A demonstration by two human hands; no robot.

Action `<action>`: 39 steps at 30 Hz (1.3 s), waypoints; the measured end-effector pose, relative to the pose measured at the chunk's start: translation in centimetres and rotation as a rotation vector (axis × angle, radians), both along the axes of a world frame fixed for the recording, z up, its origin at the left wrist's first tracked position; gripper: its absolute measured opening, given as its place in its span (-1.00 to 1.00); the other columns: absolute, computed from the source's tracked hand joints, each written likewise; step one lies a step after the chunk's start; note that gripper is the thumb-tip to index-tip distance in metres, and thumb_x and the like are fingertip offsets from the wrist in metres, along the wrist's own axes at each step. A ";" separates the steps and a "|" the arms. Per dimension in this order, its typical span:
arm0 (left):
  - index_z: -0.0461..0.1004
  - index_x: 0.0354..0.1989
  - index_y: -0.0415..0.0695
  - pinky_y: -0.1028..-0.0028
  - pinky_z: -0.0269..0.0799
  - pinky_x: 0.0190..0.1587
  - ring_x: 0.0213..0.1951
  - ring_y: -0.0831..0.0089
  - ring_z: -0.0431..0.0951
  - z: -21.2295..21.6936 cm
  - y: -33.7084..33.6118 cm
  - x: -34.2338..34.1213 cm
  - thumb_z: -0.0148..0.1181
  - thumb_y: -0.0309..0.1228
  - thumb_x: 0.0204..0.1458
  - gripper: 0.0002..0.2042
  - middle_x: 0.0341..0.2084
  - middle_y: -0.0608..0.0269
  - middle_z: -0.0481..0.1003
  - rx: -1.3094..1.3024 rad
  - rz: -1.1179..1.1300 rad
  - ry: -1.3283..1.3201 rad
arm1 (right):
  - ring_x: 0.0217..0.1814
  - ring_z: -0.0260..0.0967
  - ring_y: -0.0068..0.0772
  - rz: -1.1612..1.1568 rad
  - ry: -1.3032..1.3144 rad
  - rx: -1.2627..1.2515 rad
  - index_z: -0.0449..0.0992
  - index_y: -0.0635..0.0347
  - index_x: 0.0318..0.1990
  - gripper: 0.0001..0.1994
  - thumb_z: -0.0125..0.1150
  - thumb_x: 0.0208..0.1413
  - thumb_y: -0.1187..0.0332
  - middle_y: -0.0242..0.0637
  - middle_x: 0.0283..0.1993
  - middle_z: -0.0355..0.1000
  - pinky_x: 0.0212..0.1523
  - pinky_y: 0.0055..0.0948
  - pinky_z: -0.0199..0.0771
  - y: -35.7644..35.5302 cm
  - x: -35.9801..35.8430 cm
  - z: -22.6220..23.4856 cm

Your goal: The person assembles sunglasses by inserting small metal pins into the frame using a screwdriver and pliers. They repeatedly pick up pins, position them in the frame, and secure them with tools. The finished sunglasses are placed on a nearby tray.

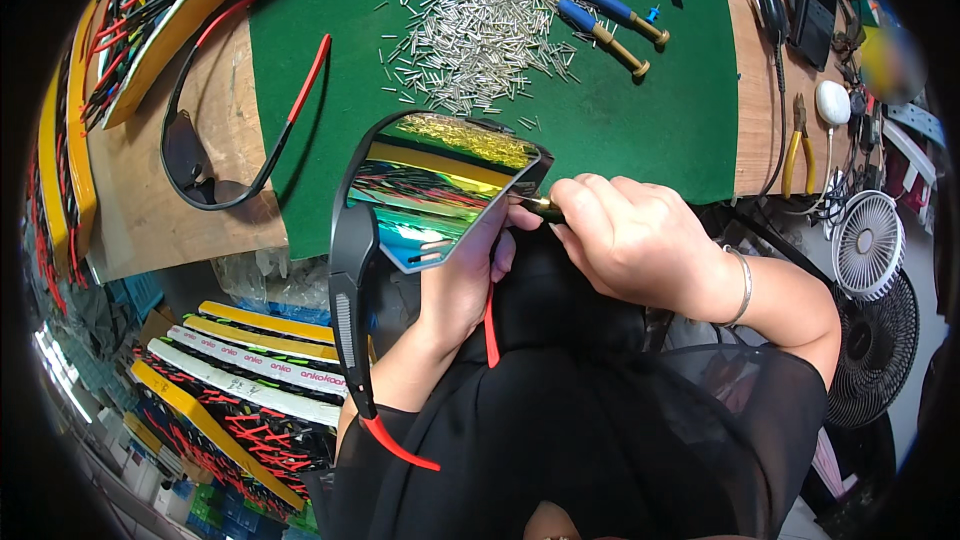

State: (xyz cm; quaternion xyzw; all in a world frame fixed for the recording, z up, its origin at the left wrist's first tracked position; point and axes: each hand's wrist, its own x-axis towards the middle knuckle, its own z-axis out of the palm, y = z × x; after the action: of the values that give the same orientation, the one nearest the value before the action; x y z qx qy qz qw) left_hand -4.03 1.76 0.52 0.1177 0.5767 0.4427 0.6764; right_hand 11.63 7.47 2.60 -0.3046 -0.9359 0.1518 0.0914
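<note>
1. far left, a spare pair of dark sunglasses [215,165] lies on the desk [160,200], well clear of both hands.
2. the left hand [462,275] cradles the mirrored sunglasses [435,190] from below, fingers curled around the lens, long axis running left to right.
3. the right hand [625,235] sits just right of the hinge corner, fingers pinching a small brass-tipped tool [540,205] pointing left at it.

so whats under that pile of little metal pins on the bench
The pile of metal pins lies on a green mat, which covers the wooden bench. Whatever the mat hides beneath the pins cannot be seen.
</note>
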 end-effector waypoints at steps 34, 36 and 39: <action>0.33 -0.32 -0.26 0.73 0.07 -0.67 -0.70 0.75 0.18 0.9 0.4 0.2 -0.13 -0.37 0.14 -0.81 -0.56 0.31 0.43 0.038 -0.079 -0.211 | -0.28 0.26 -0.25 -0.376 -0.139 0.261 0.34 0.27 -0.13 -0.63 0.19 -0.18 0.42 -0.22 -0.31 0.31 -0.30 -0.30 0.31 3.3 6.3 -0.6; 0.30 -0.19 -0.29 0.73 0.08 -0.65 -0.69 0.74 0.16 2.0 0.6 0.5 -0.14 -0.43 0.12 -0.80 -0.47 0.27 0.43 0.049 -0.135 -0.196 | -0.16 0.23 -0.21 -0.404 -0.182 0.255 0.33 0.30 -0.11 -0.59 0.21 -0.15 0.35 -0.20 -0.26 0.31 -0.16 -0.22 0.26 3.1 5.8 -0.3; 0.32 -0.17 -0.30 0.71 0.11 -0.63 -0.65 0.72 0.21 2.5 0.2 -0.1 -0.10 -0.47 0.08 -0.81 -0.41 0.25 0.43 0.016 -0.172 -0.095 | -0.17 0.26 -0.17 -0.311 0.117 0.047 0.31 0.32 -0.07 -0.51 0.26 -0.18 0.27 -0.13 -0.21 0.31 -0.14 -0.25 0.28 2.4 4.5 2.8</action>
State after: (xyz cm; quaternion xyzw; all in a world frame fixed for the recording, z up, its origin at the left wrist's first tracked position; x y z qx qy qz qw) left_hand -4.13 1.96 3.03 0.1510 0.5281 0.3927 0.7376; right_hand 16.13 9.84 5.42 -0.4343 -0.8737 0.1311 0.1754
